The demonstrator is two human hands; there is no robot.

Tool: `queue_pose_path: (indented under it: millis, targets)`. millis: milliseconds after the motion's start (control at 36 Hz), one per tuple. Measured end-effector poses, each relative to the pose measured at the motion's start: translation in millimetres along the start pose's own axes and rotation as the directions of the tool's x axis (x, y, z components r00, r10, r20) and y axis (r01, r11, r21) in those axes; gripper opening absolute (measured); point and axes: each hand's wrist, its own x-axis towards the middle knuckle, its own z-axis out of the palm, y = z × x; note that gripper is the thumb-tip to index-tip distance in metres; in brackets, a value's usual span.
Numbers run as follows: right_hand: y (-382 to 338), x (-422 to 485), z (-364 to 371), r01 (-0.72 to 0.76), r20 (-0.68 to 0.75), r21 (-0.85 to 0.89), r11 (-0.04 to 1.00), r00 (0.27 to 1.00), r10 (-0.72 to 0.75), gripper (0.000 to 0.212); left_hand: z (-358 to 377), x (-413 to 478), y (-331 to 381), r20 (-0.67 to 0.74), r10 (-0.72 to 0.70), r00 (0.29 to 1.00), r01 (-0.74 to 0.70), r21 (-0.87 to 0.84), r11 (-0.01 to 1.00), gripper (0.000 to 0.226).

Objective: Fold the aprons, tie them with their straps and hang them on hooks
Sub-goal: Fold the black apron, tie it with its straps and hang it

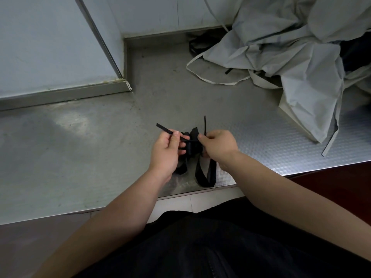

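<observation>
Closest to the person are the two bare forearms, which reach forward over the front edge of the counter (90, 153). The left hand (167, 151) has its fingers curled and pinches one thin black strap (163, 128), whose free end sticks out up and to the left past the thumb. The right hand (217, 146) is also clenched, around the second strap (205, 125), and that end stands almost upright just behind its knuckles. Between the two hands, touching both, is the black apron (191, 146), folded into a small bundle that appears to rest on the counter; it is equally near to both hands. The straps leave the middle of the bundle toward each hand, so the line of pulling goes from left to right across it. I judge that the knot is at the tightening step, and that the next pull should go outward along this line. Under the right hand, on the side toward the person, a wide black loop (202, 175) hangs from the bundle down to the counter's front edge. Probably it is the part for hanging, but no hook is in view. Far beyond the right hand and to its right, a heap of grey aprons (291, 61) lies crumpled and not yet folded, with pale straps trailing out of it, so most of the task seems to remain.
</observation>
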Motion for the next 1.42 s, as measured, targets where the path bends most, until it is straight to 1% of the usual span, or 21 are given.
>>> queue_pose_path:
  millis: [167,222,278,333,389,444,528,611,694,722,806,889,972,1028,1111,1194,1250,1306,1361,1389,1417]
  targets:
    - [0.1,0.6,-0.2,0.040,-0.049,-0.090,0.995,0.998,-0.044,0.043,1.2,4.7,-5.6,-0.031,-0.080,0.996,0.078,-0.056,0.995,0.026]
    - [-1.9,-0.1,3.2,0.054,-0.032,-0.070,0.996,0.998,-0.056,0.041,1.6,5.3,-3.7,-0.042,-0.098,0.994,0.096,-0.044,0.994,0.028]
    - [-0.9,-1.3,6.5,0.093,0.002,-0.040,0.995,0.996,-0.093,0.038,-1.2,8.2,0.7,-0.020,-0.068,0.998,0.069,0.042,0.997,0.028]
    - [-2.1,-4.1,5.1,0.181,0.050,-0.120,0.976,0.983,-0.176,0.036,-5.4,11.3,5.2,0.053,-0.010,0.999,0.001,0.169,0.986,0.026]
    - [-4.9,-8.2,0.5,0.303,0.093,-0.212,0.929,0.953,-0.290,0.038,-8.4,12.9,8.5,0.116,0.014,0.993,-0.046,0.272,0.961,0.023]
    - [-5.1,-11.8,-4.7,0.421,0.123,-0.282,0.862,0.907,-0.403,0.039,-8.9,12.7,10.6,0.147,0.019,0.989,-0.063,0.304,0.951,0.019]
    - [-3.4,-14.4,-10.5,0.545,0.174,-0.304,0.782,0.838,-0.516,0.022,-10.3,11.4,13.7,0.182,-0.012,0.983,-0.040,0.283,0.958,0.015]
    - [0.0,-10.3,-11.6,0.636,0.234,-0.378,0.673,0.769,-0.596,0.020,-14.1,10.2,18.3,0.266,-0.039,0.963,-0.052,0.326,0.944,0.017]
    - [-1.0,-8.7,-9.0,0.684,0.226,-0.436,0.585,0.712,-0.665,0.023,-14.8,9.3,23.3,0.368,-0.077,0.927,-0.077,0.387,0.919,0.022]
    - [-1.6,-9.8,-8.1,0.700,0.226,-0.441,0.561,0.692,-0.686,0.025,-14.7,10.0,23.5,0.385,-0.074,0.920,-0.104,0.423,0.900,0.023]
    - [-3.3,-10.4,-8.2,0.736,0.243,-0.540,0.409,0.601,-0.761,0.029,-16.7,12.9,21.9,0.393,-0.029,0.919,-0.192,0.511,0.838,0.023]
    - [-4.6,-8.1,-13.2,0.740,0.317,-0.584,0.335,0.587,-0.745,0.012,-20.2,15.6,22.4,0.405,-0.012,0.914,-0.230,0.542,0.808,0.021]
    - [-7.7,-5.5,-16.1,0.754,0.400,-0.585,0.298,0.588,-0.703,0.019,-21.7,17.7,24.2,0.432,0.015,0.902,-0.278,0.552,0.787,0.020]
    - [-7.3,-1.7,-15.8,0.728,0.416,-0.620,0.291,0.621,-0.665,0.026,-21.5,18.8,24.7,0.449,0.028,0.893,-0.307,0.564,0.766,0.019]
    - [-8.1,-0.1,-16.9,0.723,0.394,-0.599,0.343,0.639,-0.660,0.026,-21.9,18.7,23.9,0.439,0.032,0.898,-0.302,0.562,0.770,0.017]
    - [-7.5,-1.4,-15.8,0.683,0.338,-0.485,0.547,0.723,-0.603,0.022,-23.0,17.8,21.3,0.433,0.008,0.901,-0.243,0.490,0.837,0.014]
    - [-5.8,-2.4,-12.9,0.578,0.260,-0.346,0.739,0.816,-0.516,0.018,-22.8,15.0,18.9,0.427,-0.003,0.904,-0.206,0.443,0.873,0.014]
    - [-6.6,-3.0,-9.6,0.417,0.188,-0.152,0.896,0.902,-0.388,0.011,-21.8,13.9,15.5,0.396,0.026,0.918,-0.213,0.437,0.874,0.016]
    - [-8.6,-3.3,-5.9,0.206,0.160,0.073,0.976,0.963,-0.215,0.011,-20.6,11.7,14.0,0.357,0.073,0.931,-0.232,0.424,0.876,0.017]
    - [-9.3,-3.6,-5.1,0.142,0.165,0.119,0.983,0.973,-0.161,0.007,-19.4,10.4,13.8,0.339,0.093,0.936,-0.238,0.416,0.878,0.017]
    - [-11.1,-5.4,-5.0,0.134,0.159,0.106,0.985,0.976,-0.150,0.011,-18.8,9.2,13.5,0.324,0.108,0.940,-0.241,0.408,0.881,0.019]
